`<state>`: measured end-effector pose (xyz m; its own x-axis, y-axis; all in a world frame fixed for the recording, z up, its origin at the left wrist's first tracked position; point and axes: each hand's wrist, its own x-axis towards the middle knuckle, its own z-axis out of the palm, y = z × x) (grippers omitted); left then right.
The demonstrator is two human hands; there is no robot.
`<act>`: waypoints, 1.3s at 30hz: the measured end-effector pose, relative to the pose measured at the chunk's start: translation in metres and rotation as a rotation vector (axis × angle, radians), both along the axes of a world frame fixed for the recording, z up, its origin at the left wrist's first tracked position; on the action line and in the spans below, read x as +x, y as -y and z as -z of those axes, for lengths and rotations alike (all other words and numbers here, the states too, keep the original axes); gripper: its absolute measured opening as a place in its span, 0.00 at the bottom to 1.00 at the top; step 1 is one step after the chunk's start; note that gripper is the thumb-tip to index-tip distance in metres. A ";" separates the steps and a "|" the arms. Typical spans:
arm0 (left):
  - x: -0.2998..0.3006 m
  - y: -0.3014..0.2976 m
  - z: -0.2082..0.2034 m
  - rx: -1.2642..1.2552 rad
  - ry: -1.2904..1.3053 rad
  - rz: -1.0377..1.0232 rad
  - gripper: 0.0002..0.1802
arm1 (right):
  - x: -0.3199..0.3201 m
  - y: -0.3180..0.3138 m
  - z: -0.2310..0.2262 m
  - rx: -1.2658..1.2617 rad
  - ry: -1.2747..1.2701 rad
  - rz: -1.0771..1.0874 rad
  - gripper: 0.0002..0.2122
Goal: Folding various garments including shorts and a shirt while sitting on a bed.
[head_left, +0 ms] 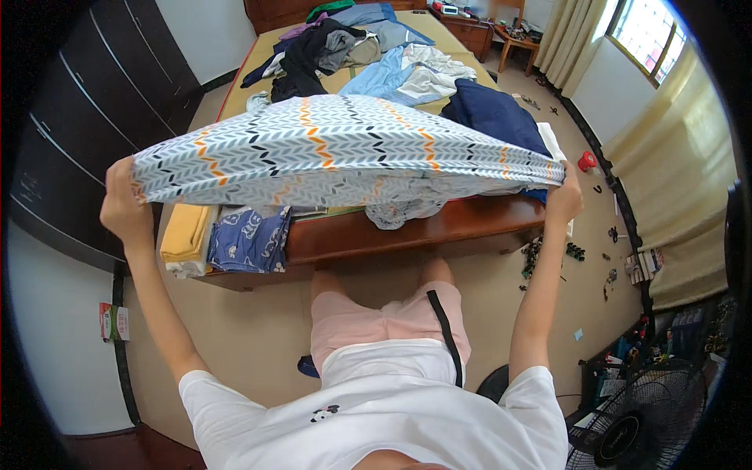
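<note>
A white fitted sheet or similar cloth (345, 141), printed with grey, black and orange leaf chevrons, is stretched wide between my hands above the near end of the bed. My left hand (125, 207) is closed on its left corner, and my right hand (565, 196) grips the right corner. The cloth's near edge curls under, with a bunched part (403, 213) hanging over the wooden bed frame (407, 231). Below its left end lie a folded yellow cloth (186, 233) and a folded blue patterned cloth (251, 240). Folded navy fabric (497, 117) sits behind its right end.
Loose clothes (313, 59) lie heaped across the mattress. Dark wardrobes (86, 117) line the left wall. Small scattered items (533, 254) are on the floor at right, a black fan (627, 435) stands at lower right, and curtains (674, 172) hang by the window.
</note>
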<state>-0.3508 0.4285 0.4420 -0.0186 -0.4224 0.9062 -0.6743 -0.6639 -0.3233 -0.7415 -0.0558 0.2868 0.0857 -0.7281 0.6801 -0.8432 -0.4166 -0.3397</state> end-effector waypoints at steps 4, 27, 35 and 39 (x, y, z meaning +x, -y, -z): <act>-0.012 -0.025 -0.024 -0.013 -0.031 -0.080 0.17 | -0.005 0.024 0.003 0.101 0.044 0.092 0.17; 0.205 -0.257 -0.027 -0.162 -0.751 -0.186 0.13 | 0.026 0.084 0.055 0.653 0.660 -0.507 0.12; 0.158 -0.128 0.002 -0.474 -1.694 0.409 0.13 | 0.028 0.021 -0.005 1.286 0.638 -0.851 0.12; 0.164 -0.144 0.003 -0.557 -1.545 0.392 0.13 | -0.039 0.062 -0.061 0.767 0.630 -0.895 0.11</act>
<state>-0.1873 0.5730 0.4391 0.9460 -0.2535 0.2021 -0.2534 -0.1891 0.9487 -0.7809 -0.1173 0.3478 0.5557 -0.7999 0.2265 0.0044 -0.2696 -0.9630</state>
